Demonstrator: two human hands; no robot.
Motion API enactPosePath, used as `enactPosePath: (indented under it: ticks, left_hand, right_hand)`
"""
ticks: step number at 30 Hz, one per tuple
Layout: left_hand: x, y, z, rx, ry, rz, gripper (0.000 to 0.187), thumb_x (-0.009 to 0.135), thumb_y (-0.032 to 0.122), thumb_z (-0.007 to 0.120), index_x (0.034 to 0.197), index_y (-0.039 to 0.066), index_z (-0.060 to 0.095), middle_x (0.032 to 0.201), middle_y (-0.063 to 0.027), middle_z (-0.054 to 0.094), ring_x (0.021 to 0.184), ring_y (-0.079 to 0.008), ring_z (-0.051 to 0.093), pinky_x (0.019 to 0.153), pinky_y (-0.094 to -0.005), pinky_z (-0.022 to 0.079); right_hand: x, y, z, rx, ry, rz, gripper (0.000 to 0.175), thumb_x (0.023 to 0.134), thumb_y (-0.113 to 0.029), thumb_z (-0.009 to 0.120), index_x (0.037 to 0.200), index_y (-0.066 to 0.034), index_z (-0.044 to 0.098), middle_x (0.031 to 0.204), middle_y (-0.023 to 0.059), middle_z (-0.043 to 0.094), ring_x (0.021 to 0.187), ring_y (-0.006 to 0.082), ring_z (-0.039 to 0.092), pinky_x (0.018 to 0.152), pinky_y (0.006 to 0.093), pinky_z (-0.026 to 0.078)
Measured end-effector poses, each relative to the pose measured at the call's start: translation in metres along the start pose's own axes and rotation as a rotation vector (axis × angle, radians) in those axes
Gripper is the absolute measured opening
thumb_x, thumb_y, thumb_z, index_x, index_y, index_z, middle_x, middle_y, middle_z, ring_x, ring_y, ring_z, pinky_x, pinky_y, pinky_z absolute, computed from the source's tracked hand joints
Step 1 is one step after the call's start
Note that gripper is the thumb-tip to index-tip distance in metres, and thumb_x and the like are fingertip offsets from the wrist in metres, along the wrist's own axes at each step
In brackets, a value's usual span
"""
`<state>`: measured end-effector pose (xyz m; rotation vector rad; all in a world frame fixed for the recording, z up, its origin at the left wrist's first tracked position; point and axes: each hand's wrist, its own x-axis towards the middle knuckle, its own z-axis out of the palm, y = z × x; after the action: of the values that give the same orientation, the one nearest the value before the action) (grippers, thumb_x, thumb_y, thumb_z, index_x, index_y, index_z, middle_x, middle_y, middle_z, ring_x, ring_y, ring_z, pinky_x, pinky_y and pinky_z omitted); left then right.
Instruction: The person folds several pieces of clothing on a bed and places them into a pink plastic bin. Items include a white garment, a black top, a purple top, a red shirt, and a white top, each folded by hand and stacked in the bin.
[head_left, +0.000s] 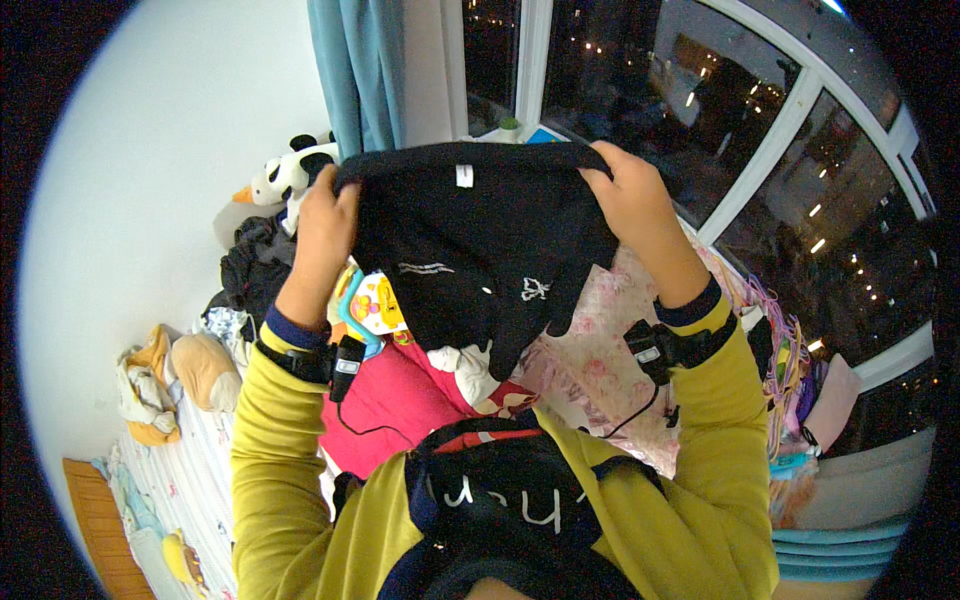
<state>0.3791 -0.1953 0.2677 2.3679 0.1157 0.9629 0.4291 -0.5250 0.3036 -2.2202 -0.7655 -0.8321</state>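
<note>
A black cloth garment (480, 225) hangs spread out in front of me, held up by its top band. It has a small white label near that band, two short white stripes and a white motif lower down. My left hand (324, 217) grips the band's left corner between thumb and fingers. At the opposite corner, my right hand (634, 199) pinches the band the same way. The garment's lower end narrows over a red cloth (390, 390) and a white cloth piece (469, 375), and it hides part of what lies behind.
A colourful plastic toy (375, 304) is near my left forearm. Pink floral fabric (592, 322) spreads at right. Dark clothes (259, 259) and a plush toy (281, 176) lie by the wall. A bed (184, 457) is at lower left, with windows (675, 82) beyond.
</note>
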Motion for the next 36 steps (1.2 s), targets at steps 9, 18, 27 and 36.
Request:
enactPosePath:
  ticks: [9, 18, 27, 36]
  left_hand:
    - [0.005, 0.002, 0.014, -0.082, 0.180, 0.031, 0.021, 0.084, 0.010, 0.054, 0.101, -0.002, 0.050, 0.091, -0.0265, 0.061, 0.087, -0.0430, 0.060, 0.076, -0.0444, 0.047]
    - [-0.012, -0.028, 0.005, -0.098, 0.002, -0.082, 0.031, 0.083, 0.022, 0.061, 0.099, -0.005, 0.063, 0.085, -0.0239, 0.065, 0.082, -0.0383, 0.064, 0.075, -0.0402, 0.049]
    - [-0.028, -0.049, -0.063, -0.247, -0.890, 0.135, 0.037, 0.062, -0.003, 0.062, 0.099, -0.003, 0.061, 0.088, -0.0123, 0.060, 0.079, -0.0232, 0.060, 0.073, -0.0321, 0.049]
    - [-0.037, -0.050, -0.074, -0.019, -0.461, 0.412, 0.017, 0.070, -0.002, 0.067, 0.086, -0.001, 0.063, 0.082, -0.0114, 0.061, 0.076, -0.0257, 0.061, 0.068, -0.0336, 0.049]
  right_hand:
    - [0.005, -0.009, 0.017, -0.217, 0.005, 0.090, 0.022, 0.072, -0.010, 0.064, 0.091, 0.0006, 0.057, 0.080, 0.0249, 0.063, 0.077, 0.0431, 0.061, 0.070, 0.0489, 0.050]
    - [-0.006, 0.019, 0.037, 0.336, -0.138, 0.179, 0.025, 0.069, -0.010, 0.072, 0.086, -0.0010, 0.057, 0.074, 0.0142, 0.064, 0.069, 0.0265, 0.064, 0.062, 0.0343, 0.049]
    - [-0.043, 0.028, 0.013, 0.246, -0.576, 0.107, 0.025, 0.069, 0.006, 0.065, 0.093, -0.0017, 0.060, 0.081, 0.0057, 0.064, 0.075, 0.0130, 0.060, 0.069, 0.0265, 0.048]
    - [-0.056, 0.023, 0.017, -0.016, -0.559, -0.026, 0.017, 0.076, -0.002, 0.059, 0.092, -0.0035, 0.065, 0.085, 0.0107, 0.066, 0.083, 0.0223, 0.064, 0.072, 0.0340, 0.049]
